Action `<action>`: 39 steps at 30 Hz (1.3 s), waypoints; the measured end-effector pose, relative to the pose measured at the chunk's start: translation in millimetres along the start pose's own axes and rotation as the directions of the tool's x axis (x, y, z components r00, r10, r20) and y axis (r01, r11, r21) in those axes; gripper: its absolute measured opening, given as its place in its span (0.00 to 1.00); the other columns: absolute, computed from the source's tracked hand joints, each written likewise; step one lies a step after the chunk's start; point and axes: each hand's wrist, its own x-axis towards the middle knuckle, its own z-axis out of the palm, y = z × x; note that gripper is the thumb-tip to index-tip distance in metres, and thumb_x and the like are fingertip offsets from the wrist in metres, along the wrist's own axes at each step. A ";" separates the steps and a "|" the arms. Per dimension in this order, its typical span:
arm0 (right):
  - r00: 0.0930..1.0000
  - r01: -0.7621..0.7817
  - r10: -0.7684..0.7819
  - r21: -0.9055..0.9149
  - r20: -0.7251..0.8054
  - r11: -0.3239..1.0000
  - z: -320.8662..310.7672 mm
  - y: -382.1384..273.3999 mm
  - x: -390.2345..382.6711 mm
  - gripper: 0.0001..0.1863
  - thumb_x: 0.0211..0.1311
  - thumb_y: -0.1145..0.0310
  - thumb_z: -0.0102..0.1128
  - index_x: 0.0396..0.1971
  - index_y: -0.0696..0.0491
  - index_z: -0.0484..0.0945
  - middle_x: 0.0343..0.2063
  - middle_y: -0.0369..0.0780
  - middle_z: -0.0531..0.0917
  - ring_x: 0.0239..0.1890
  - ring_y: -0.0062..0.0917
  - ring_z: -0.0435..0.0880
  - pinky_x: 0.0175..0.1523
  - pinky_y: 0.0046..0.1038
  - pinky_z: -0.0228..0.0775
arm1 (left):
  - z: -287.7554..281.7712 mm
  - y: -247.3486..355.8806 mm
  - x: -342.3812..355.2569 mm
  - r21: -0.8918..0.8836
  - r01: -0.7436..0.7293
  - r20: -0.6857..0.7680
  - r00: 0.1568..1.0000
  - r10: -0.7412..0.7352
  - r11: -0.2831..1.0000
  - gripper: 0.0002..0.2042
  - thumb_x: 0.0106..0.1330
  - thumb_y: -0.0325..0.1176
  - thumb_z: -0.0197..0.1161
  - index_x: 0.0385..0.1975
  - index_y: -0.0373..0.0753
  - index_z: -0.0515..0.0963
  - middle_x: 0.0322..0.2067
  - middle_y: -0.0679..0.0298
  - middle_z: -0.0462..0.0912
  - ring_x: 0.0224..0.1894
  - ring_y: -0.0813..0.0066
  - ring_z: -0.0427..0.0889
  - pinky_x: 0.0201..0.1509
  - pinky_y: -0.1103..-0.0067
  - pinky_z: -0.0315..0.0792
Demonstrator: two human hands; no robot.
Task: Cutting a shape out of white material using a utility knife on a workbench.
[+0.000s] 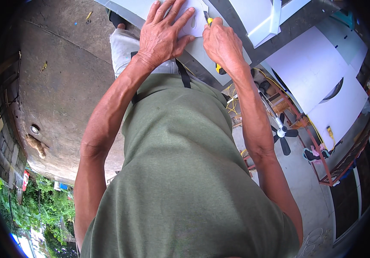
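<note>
At the top of the head view, my left hand (pixel 162 34) lies flat with its fingers spread on a white sheet (pixel 198 29). Curved outlines show on the sheet beside its fingertips. My right hand (pixel 223 45) is wrapped round a yellow and black utility knife (pixel 220 69), whose handle end sticks out below the palm. The blade end points away from me, over the sheet's right side. Whether the tip touches the sheet is hard to tell. Underneath lies a larger pale board (pixel 200 51) on a dark grey work surface (pixel 223 13).
White strips and panels (pixel 258 21) lie to the right on the work surface. Large white sheets (pixel 309 73) rest on a reddish metal frame (pixel 322 172) farther right. A black-bladed fan (pixel 281 132) stands below them. At left, a cat (pixel 36 145) lies on the concrete floor (pixel 60 86).
</note>
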 end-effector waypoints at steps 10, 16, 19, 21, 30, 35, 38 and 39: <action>1.000 -0.026 0.027 0.032 -0.014 0.999 3.8 -6.3 -5.3 0.17 0.73 0.62 0.52 0.40 0.66 0.73 0.30 0.61 0.86 0.38 0.56 0.89 0.45 0.50 0.81 | 1.8 -0.2 -2.0 0.016 0.001 -0.004 1.000 -0.001 1.000 0.38 0.57 0.47 0.71 0.69 0.40 0.70 0.74 0.48 0.60 0.77 0.48 0.56 0.81 0.53 0.46; 1.000 -0.019 0.020 0.045 -0.023 0.999 5.2 -6.6 -7.5 0.17 0.73 0.63 0.52 0.40 0.66 0.73 0.28 0.61 0.85 0.36 0.56 0.89 0.43 0.50 0.81 | 7.7 3.9 -2.3 0.075 0.005 -0.166 0.986 0.008 0.997 0.34 0.61 0.54 0.70 0.68 0.54 0.74 0.74 0.62 0.64 0.76 0.57 0.60 0.81 0.58 0.49; 0.999 -0.043 0.045 0.078 -0.017 0.996 5.6 -7.7 -8.7 0.19 0.74 0.62 0.51 0.41 0.68 0.73 0.30 0.64 0.84 0.39 0.60 0.86 0.44 0.54 0.79 | 8.0 3.9 -3.0 0.065 0.001 -0.167 0.986 0.010 0.998 0.34 0.60 0.53 0.71 0.68 0.54 0.74 0.74 0.61 0.65 0.76 0.56 0.60 0.81 0.57 0.49; 0.999 -0.047 0.049 0.079 -0.018 0.996 5.8 -8.1 -9.1 0.19 0.74 0.62 0.51 0.40 0.68 0.72 0.30 0.64 0.84 0.39 0.60 0.86 0.44 0.54 0.79 | 8.0 4.1 -3.2 0.066 0.000 -0.163 0.987 0.011 0.998 0.34 0.60 0.53 0.71 0.68 0.54 0.74 0.74 0.61 0.65 0.76 0.56 0.60 0.81 0.57 0.49; 0.998 -0.057 0.057 0.087 -0.004 0.995 4.6 -10.2 -12.3 0.19 0.74 0.62 0.51 0.40 0.68 0.72 0.29 0.64 0.84 0.38 0.60 0.86 0.45 0.54 0.79 | 8.8 3.8 -3.2 0.064 0.003 -0.173 0.985 0.008 0.998 0.34 0.59 0.52 0.71 0.68 0.54 0.74 0.74 0.61 0.64 0.76 0.56 0.60 0.81 0.57 0.49; 0.998 -0.067 0.067 0.088 -0.007 0.994 7.0 -10.4 -14.7 0.19 0.74 0.62 0.51 0.41 0.68 0.72 0.29 0.64 0.84 0.38 0.60 0.86 0.45 0.54 0.78 | 8.2 3.9 -3.1 0.071 0.005 -0.162 0.987 0.007 0.997 0.34 0.59 0.52 0.72 0.68 0.54 0.74 0.74 0.61 0.64 0.76 0.56 0.60 0.81 0.57 0.50; 0.997 -0.074 0.075 0.100 -0.001 0.992 7.0 -11.0 -15.4 0.19 0.74 0.62 0.51 0.40 0.68 0.73 0.29 0.64 0.84 0.39 0.61 0.86 0.45 0.54 0.78 | 9.1 3.4 -3.0 0.069 -0.001 -0.165 0.986 0.013 0.998 0.34 0.59 0.52 0.72 0.68 0.53 0.74 0.75 0.60 0.64 0.76 0.56 0.60 0.81 0.57 0.50; 0.997 -0.075 0.076 0.098 -0.004 0.992 7.2 -10.5 -15.4 0.19 0.74 0.62 0.51 0.40 0.68 0.73 0.29 0.64 0.84 0.39 0.61 0.86 0.45 0.54 0.78 | 9.5 3.0 -2.6 0.069 -0.003 -0.167 0.986 0.014 0.998 0.34 0.59 0.52 0.72 0.68 0.53 0.74 0.75 0.60 0.64 0.76 0.56 0.60 0.81 0.57 0.50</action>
